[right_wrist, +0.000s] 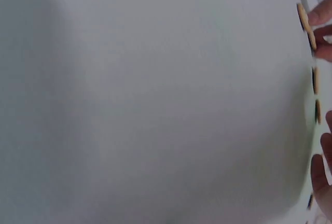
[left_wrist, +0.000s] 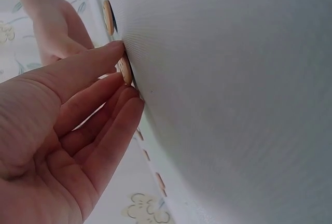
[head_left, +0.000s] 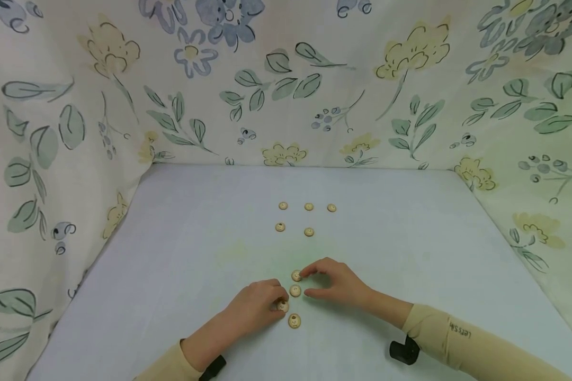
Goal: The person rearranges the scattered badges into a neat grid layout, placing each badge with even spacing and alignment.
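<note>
Both hands work at a near cluster of four wooden buttons on the pale tabletop point(head_left: 181, 248).
Left hand point(head_left: 252, 312), fingers nearly straight, presses one button point(head_left: 283, 305); right hand point(head_left: 336, 283) fingertips touch another button point(head_left: 296, 275). Slide each flat, aligning with the far rows point(head_left: 307, 217).

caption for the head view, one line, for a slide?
Two hands, left hand and right hand, touch wooden buttons on a pale table; five more buttons lie farther back.
</note>
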A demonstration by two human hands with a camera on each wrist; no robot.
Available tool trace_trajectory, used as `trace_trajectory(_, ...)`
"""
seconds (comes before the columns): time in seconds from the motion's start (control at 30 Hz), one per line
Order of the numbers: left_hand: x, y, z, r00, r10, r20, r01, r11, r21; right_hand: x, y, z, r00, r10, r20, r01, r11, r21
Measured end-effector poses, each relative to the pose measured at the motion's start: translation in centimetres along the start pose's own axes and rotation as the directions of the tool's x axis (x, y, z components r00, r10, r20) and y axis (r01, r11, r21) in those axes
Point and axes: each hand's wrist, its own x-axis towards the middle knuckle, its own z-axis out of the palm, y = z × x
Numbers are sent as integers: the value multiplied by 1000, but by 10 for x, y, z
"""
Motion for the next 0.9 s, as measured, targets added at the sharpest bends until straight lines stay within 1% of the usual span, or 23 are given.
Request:
trace_trajectory(0.13,0,-2,0,1000,-1,-3,1,1000,-4,-2,-1,8,997,-75,-7,75,996,-40)
trace_trajectory(0.4,0,-4,2,1000,7,-12,-7,1000,-15,2,-3,18,993,-110,-40,105,987,-118)
trace_trajectory(0.7,0,-2,0,1000,18,-16,-19,1000,-17,5,-6,25,994,-101,-32,94,983,-155)
trace_trajectory(0.9,1,-2,1,1000,13,-10,-13,1000,-6,5,-9,25,997,-68,-26,62,983,-170)
